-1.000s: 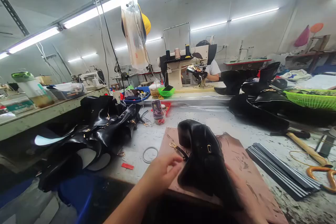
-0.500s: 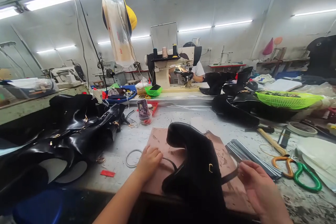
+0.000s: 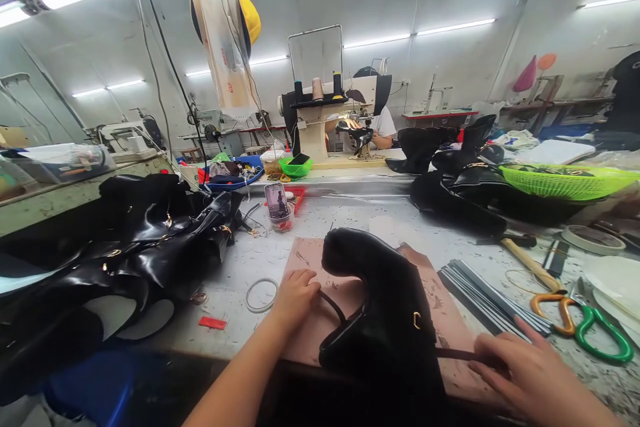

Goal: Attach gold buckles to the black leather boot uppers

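A black leather boot upper [image 3: 385, 307] lies on a brown work mat [image 3: 440, 320] at the table's near edge. My left hand [image 3: 296, 297] is closed on a thin black strap [image 3: 333, 305] that leaves the boot's left side. On the right, my right hand [image 3: 530, 377] pinches the other end of the strap [image 3: 457, 354], pulled out flat over the mat. A small gold buckle [image 3: 416, 320] shows on the boot's side.
A heap of black leather boot parts [image 3: 135, 247] fills the left. More black boots [image 3: 460, 180] and a green basket [image 3: 565, 180] sit at the right rear. Grey strips [image 3: 495, 297], a hammer [image 3: 525, 257], orange and green scissors [image 3: 585, 320] and a white ring [image 3: 261, 295] lie near. A person sews behind.
My right hand came into view from behind the boot and drew the strap out to the right. My left hand closed on the strap's left part. The view shifted slightly.
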Demonstrator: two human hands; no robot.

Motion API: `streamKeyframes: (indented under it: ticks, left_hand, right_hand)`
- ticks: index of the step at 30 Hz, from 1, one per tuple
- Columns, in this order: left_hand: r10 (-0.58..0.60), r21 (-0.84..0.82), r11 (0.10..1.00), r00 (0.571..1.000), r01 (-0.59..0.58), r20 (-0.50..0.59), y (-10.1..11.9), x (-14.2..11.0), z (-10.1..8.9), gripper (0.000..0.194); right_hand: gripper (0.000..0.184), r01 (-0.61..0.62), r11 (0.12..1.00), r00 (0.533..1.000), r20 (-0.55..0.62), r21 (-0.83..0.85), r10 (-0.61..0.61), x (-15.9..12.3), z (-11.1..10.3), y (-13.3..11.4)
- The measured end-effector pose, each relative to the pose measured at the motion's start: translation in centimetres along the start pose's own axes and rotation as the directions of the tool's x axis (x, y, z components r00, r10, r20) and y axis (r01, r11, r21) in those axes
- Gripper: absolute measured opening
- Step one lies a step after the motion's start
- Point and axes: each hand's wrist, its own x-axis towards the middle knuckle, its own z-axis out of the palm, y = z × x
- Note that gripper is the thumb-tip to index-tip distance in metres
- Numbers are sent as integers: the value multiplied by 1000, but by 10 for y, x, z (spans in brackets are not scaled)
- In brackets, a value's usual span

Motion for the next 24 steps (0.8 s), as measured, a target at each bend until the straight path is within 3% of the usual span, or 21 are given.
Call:
streamKeyframes:
  ticks: [4, 7, 11, 14, 16, 19, 22, 24]
  left_hand:
    - [-76, -22, 997, 995, 78, 71, -14, -9, -19, 26]
    - [-91, -74, 992, 988, 101, 123, -18, -18, -35, 26]
    - [-103, -189, 973, 983, 132, 155, -8, -24, -61, 23]
    - [-35, -472, 875, 985, 113, 171, 8, -20, -78, 21]
    - [81, -726, 684, 982, 71, 173, 19, -14, -82, 19]
    - [235, -954, 256, 947, 156, 218, 38, -4, -73, 17]
    - [285, -961, -125, 936, 248, 205, 58, 4, -57, 29]
    - [305, -926, -277, 937, 258, 170, 71, 7, -47, 38]
  right_hand:
    - [26, -178, 983, 981, 93, 53, 172, -3, -26, 39]
    - [28, -316, 938, 936, 208, 144, 284, -4, -40, 57]
    - [30, -372, 867, 928, 130, 331, 349, 3, -58, 44]
    - [42, -432, 697, 894, 167, 573, 416, 15, -68, 12]
    - [48, -409, 502, 879, 183, 762, 439, 21, -65, -16]
    - [44, -274, 251, 898, 153, 928, 411, 28, -51, -57]
    - [34, -158, 139, 966, 125, 978, 225, 34, -35, -86]
    - [32, -134, 151, 989, 123, 979, 78, 38, -28, -95]
